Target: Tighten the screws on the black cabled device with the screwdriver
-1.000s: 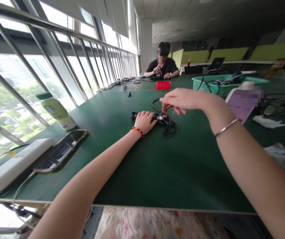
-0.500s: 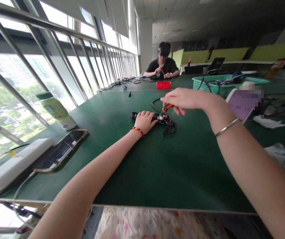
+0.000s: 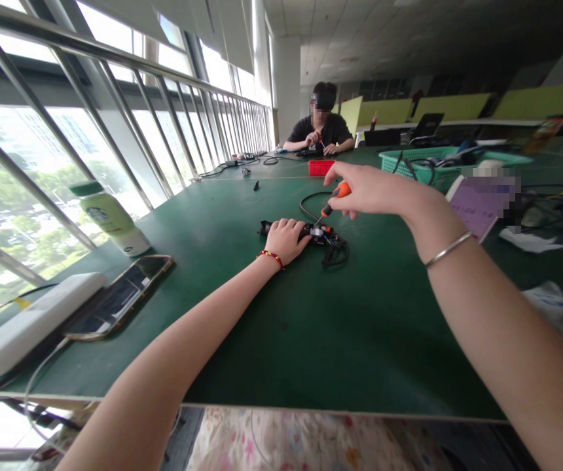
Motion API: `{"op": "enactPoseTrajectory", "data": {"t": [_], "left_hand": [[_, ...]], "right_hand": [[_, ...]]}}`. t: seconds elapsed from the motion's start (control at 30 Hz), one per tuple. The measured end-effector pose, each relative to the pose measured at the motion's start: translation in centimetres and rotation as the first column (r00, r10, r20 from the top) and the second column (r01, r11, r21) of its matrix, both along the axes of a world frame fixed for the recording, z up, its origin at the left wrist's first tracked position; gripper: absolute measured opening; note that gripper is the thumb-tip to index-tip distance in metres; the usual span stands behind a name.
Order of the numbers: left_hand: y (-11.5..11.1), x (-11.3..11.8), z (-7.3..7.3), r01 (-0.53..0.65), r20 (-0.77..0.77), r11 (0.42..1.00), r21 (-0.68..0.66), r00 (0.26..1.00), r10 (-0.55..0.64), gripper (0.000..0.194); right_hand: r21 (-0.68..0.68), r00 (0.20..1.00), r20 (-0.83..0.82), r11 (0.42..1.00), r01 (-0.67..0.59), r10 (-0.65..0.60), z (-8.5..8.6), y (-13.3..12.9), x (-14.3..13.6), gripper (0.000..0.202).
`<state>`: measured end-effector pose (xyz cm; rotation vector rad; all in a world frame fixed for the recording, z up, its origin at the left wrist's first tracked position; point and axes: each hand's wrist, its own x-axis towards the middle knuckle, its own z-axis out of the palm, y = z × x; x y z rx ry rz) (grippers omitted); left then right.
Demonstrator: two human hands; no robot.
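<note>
A black device [image 3: 317, 234] with exposed wires and a looped cable lies on the green table [image 3: 281, 340]. Wrapped over its black body is my left hand [image 3: 285, 241], pressing it to the tabletop. My right hand [image 3: 355, 190] holds an orange and black screwdriver [image 3: 335, 197] by its handle, between thumb and fingers. The screwdriver slants down to the left, and its tip meets the opened part of the device just right of my left hand. The exact contact point is too small to make out.
A red box [image 3: 319, 168] and a green basket [image 3: 423, 167] of cables stand farther back. At the left are a bottle [image 3: 112, 219], a phone [image 3: 124, 297] and a white power strip [image 3: 36, 324]. A person [image 3: 319, 124] sits across the table.
My right hand has risen slightly and its fingers have shifted on the screwdriver, showing more of the orange handle. The screwdriver stands a little steeper. My left hand and the device have stayed put.
</note>
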<state>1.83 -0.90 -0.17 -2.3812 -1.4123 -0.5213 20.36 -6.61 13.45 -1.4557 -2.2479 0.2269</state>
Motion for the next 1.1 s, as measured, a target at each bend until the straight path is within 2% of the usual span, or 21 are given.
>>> {"op": "enactPoseTrajectory", "data": {"t": [0.13, 0.33, 0.4, 0.57, 0.7, 0.8, 0.87, 0.93, 1.0, 1.1], "left_hand": [[-0.1, 0.0, 0.2, 0.002, 0.006, 1.0, -0.015, 1.0, -0.002, 0.041], [-0.2, 0.1, 0.3, -0.002, 0.01, 1.0, -0.016, 1.0, 0.002, 0.039], [-0.2, 0.1, 0.2, -0.005, 0.002, 1.0, -0.012, 1.0, 0.005, 0.039], [0.1, 0.0, -0.1, 0.008, -0.001, 1.0, 0.008, 1.0, -0.008, 0.041], [0.1, 0.0, -0.1, 0.003, 0.006, 1.0, -0.001, 1.0, -0.003, 0.04], [0.0, -0.1, 0.0, 0.007, 0.008, 1.0, -0.01, 1.0, -0.007, 0.041], [-0.1, -0.1, 0.0, 0.007, 0.012, 1.0, -0.015, 1.0, -0.007, 0.042], [-0.2, -0.1, 0.1, 0.001, 0.016, 1.0, -0.018, 1.0, -0.001, 0.042], [-0.3, -0.1, 0.2, 0.001, 0.019, 1.0, -0.022, 1.0, 0.0, 0.042], [-0.5, -0.1, 0.3, 0.004, 0.014, 1.0, -0.028, 1.0, -0.004, 0.042]], "right_hand": [[-0.054, 1.0, -0.011, 0.999, 0.003, -0.003, 0.1, -0.1, -0.1, 0.018], [-0.064, 1.0, 0.001, 0.998, 0.006, -0.006, 0.3, -0.2, -0.5, 0.042], [-0.039, 0.999, 0.015, 0.999, 0.029, -0.028, 0.3, -0.3, -0.6, 0.04], [0.019, 0.995, 0.043, 0.996, 0.093, -0.093, 0.4, -0.5, -0.8, 0.016], [0.199, 0.997, 0.051, 0.979, 0.04, -0.051, 0.1, -0.5, -1.0, 0.031], [0.291, 0.997, 0.069, 0.957, 0.02, -0.042, -0.4, -0.6, -1.2, 0.026], [0.324, 0.993, 0.082, 0.945, 0.052, -0.083, -0.9, -0.8, -1.3, 0.02], [0.384, 0.988, 0.068, 0.918, 0.103, -0.139, -1.6, -1.1, -1.2, 0.027], [0.438, 0.982, 0.029, 0.885, 0.158, -0.189, -2.6, -1.5, -1.0, 0.038], [0.482, 0.976, -0.051, 0.851, 0.211, -0.213, -4.8, -2.2, -0.3, 0.035]]}}
